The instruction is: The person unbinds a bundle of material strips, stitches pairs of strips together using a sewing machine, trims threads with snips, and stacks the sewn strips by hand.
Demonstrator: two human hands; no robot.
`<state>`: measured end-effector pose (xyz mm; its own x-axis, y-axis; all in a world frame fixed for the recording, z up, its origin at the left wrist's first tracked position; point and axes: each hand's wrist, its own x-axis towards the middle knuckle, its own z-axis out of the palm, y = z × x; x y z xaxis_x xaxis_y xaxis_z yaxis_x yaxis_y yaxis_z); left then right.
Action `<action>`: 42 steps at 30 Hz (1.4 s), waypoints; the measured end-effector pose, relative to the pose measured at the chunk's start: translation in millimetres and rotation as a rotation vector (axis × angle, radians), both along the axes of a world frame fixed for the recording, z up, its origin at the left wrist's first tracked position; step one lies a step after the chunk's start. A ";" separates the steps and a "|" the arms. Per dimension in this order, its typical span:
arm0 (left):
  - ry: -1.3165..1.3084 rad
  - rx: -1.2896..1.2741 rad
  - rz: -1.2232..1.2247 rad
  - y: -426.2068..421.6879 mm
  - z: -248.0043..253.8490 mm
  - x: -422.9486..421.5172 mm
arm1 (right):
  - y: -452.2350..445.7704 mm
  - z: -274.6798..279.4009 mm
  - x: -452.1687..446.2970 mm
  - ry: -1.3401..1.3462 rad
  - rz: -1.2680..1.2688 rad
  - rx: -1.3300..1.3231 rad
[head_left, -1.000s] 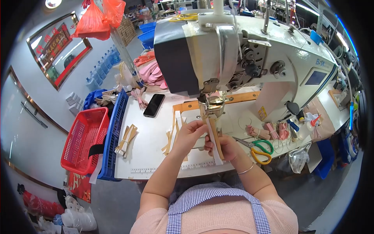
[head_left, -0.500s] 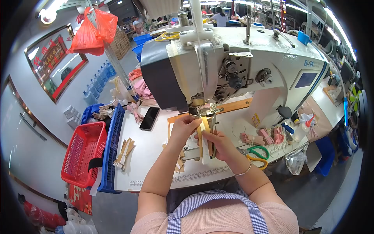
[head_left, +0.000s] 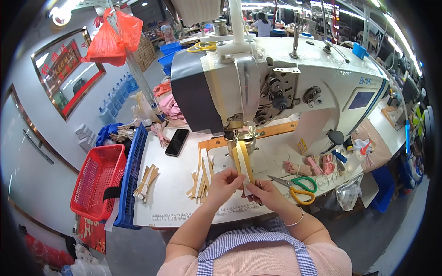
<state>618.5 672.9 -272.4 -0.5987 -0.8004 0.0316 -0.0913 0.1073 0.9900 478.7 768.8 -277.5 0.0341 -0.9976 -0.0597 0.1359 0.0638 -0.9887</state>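
A tan strip with a white band along it runs from under the needle area of the sewing machine toward me. My right hand pinches its near end, thumb on top. At the strip's left edge, my left hand is closed with its fingertips on the strip, close to the right hand. Just left of my left hand lies a loose pile of similar tan and white strips. Scissors with green and orange handles rest to the right of my right hand.
A black phone and a tied strip bundle lie on the left of the table. Blue and red baskets stand beyond the left edge. Pink bundles sit at the right. A ruler tape follows the front edge.
Both hands have moved from near the needle down toward me along the strip, showing more of its length. The pile of strips on the left is now less covered by my left arm.
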 end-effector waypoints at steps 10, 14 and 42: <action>0.217 0.079 0.051 -21.1 9.8 -11.0 | -34.7 -4.6 -5.2 -0.121 -0.050 0.006; 0.186 0.061 0.080 -36.6 17.2 -15.8 | -50.0 3.2 -6.0 -0.198 -0.072 0.000; 0.406 0.226 0.200 -107.9 -2.1 -41.6 | -69.7 -5.3 -15.0 -0.314 -0.527 -0.187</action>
<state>576.9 564.9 -274.6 -0.4079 -0.9120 0.0429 0.3090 -0.0937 0.9464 463.7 699.1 -282.9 -0.4764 -0.8778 0.0497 0.3873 -0.2603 -0.8844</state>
